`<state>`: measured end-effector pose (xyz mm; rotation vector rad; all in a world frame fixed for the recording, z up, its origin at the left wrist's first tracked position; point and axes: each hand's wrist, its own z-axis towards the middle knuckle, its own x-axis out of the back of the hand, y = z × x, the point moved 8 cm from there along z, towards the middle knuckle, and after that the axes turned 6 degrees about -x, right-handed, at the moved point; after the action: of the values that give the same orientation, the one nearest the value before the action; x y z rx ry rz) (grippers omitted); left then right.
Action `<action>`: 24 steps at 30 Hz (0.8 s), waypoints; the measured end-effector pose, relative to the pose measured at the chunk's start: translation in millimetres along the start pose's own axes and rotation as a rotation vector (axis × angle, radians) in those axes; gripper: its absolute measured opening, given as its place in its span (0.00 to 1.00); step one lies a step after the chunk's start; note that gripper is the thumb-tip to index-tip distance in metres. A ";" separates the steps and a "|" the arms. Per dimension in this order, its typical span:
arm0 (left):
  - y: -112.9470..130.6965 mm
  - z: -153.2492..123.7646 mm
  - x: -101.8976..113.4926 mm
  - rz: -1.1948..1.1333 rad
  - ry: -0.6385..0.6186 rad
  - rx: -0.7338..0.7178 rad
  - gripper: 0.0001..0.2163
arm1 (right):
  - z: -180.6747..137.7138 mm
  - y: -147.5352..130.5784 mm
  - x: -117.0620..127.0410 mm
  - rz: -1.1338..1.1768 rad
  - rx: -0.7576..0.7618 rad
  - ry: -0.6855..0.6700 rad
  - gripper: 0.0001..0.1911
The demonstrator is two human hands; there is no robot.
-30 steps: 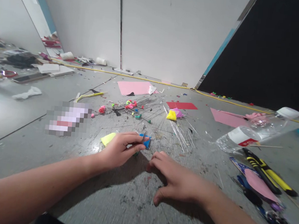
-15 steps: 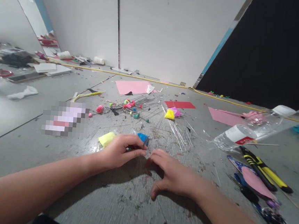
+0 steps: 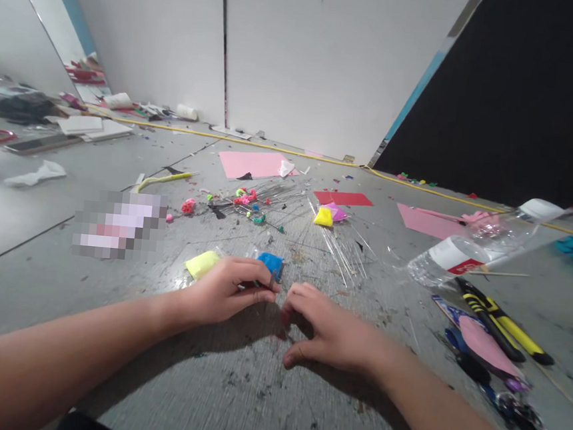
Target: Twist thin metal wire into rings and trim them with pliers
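Observation:
My left hand (image 3: pixel 240 291) is low over the grey tabletop, thumb and fingertips brought together in a pinch. Whatever lies between them is too small or hidden to make out. Just behind its fingers lies a small blue packet (image 3: pixel 271 264), partly covered by them. A pale yellow packet (image 3: pixel 200 264) rests beside the back of the same hand. My right hand (image 3: pixel 327 329) is close by on the right, its fingers curled and its thumb held apart, with nothing visible in it. The fingertips of the two hands are a short gap apart.
Thin wires (image 3: pixel 339 250) lie beyond my hands, near a bright yellow packet (image 3: pixel 323 216) and a purple one. Coloured clay bits (image 3: pixel 246 198) are farther back. On the right are a plastic bottle (image 3: pixel 443 260), yellow-black pliers (image 3: pixel 500 322) and a pink-faced piece (image 3: pixel 488 346).
My right thumb has moved up, closer to its fingers. More of the blue packet shows behind my left hand. The view has shifted slightly.

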<state>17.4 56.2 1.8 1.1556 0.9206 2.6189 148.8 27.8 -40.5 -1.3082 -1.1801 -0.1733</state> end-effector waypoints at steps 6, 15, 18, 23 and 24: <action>-2.7 -0.1 -5.1 0.016 -0.059 0.032 0.03 | -5.0 6.3 7.6 0.015 0.008 -0.006 0.34; -12.0 -2.8 -2.8 0.040 0.016 0.132 0.04 | -8.3 -2.0 3.0 -0.119 0.101 -0.048 0.33; -13.2 -3.3 -2.3 0.033 0.033 0.168 0.05 | -8.1 -3.2 2.9 -0.112 0.101 -0.045 0.33; -23.8 -8.6 -2.5 -0.046 0.145 0.324 0.05 | -6.0 2.0 4.2 -0.046 -0.011 0.022 0.30; -25.8 -9.9 -2.6 -0.075 0.179 0.347 0.06 | -5.7 1.9 4.2 -0.033 -0.022 0.035 0.28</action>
<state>9.2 71.3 -20.0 0.9361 1.4697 2.6016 155.2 25.9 -37.5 -1.3008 -1.1733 -0.2325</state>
